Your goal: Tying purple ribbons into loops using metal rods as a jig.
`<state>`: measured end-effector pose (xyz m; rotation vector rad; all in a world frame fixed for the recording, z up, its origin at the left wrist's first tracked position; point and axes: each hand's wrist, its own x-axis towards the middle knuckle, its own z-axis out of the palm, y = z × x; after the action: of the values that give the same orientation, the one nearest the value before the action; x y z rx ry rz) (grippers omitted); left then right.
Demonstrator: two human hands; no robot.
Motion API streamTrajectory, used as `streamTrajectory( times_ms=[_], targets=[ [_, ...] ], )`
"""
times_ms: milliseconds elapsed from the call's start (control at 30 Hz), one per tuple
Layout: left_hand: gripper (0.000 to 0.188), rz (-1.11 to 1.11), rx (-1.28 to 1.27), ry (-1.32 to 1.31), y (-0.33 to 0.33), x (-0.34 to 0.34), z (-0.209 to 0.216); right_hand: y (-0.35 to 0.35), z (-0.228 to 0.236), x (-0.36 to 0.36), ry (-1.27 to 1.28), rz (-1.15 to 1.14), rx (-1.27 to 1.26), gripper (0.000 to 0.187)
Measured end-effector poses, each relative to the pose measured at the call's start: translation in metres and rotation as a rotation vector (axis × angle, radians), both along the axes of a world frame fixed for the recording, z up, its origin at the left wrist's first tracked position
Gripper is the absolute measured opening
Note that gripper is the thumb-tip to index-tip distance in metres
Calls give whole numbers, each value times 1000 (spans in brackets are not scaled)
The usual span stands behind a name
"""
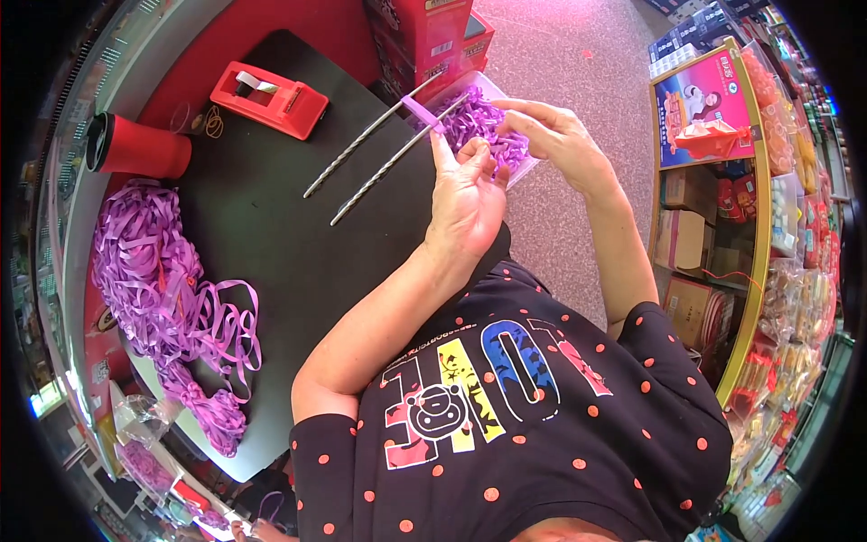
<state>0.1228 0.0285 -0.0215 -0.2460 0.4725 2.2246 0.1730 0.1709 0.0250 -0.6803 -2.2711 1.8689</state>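
Observation:
Two twisted metal rods [384, 173] stand side by side, with a band of purple ribbon [421, 113] stretched around both near their upper ends. My left hand [470, 194] is closed, one fingertip against the ribbon at the nearer rod and the others curled in. What lies inside those curled fingers is partly hidden. Beyond it, my right hand [564, 149] has its fingers stretched out over a pale plastic bin [490, 88] heaped with loose purple ribbon [470, 122]. I see no object clearly gripped in the right hand.
On the dark tabletop [280, 262] are a red tape dispenser [271, 99], a red tumbler [140, 146], rubber bands [213, 122] and a large purple ribbon pile [149, 262]. Red boxes [415, 41] stand behind the bin. A stocked shelf unit [713, 217] is at right.

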Motion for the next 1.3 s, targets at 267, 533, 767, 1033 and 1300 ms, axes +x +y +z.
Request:
streamTrajectory(
  times_ms=[267,533,767,1033,1300],
  targets=[
    [85,-14,28,54,-1,0,3,-4,-25,11,16,105,101,17],
    [94,-69,20,-14,-3,0,4,25,5,-26,74,244,220,16],
    [94,-79,49,-64,-2,1,6,19,16,-109,-43,768,429,26],
    [81,-87,76,-50,-3,0,5,13,8,-130,-219,875,591,30],
    [92,-120,65,-13,-4,-1,7,11,5,-132,-207,824,631,29]
  ],
)
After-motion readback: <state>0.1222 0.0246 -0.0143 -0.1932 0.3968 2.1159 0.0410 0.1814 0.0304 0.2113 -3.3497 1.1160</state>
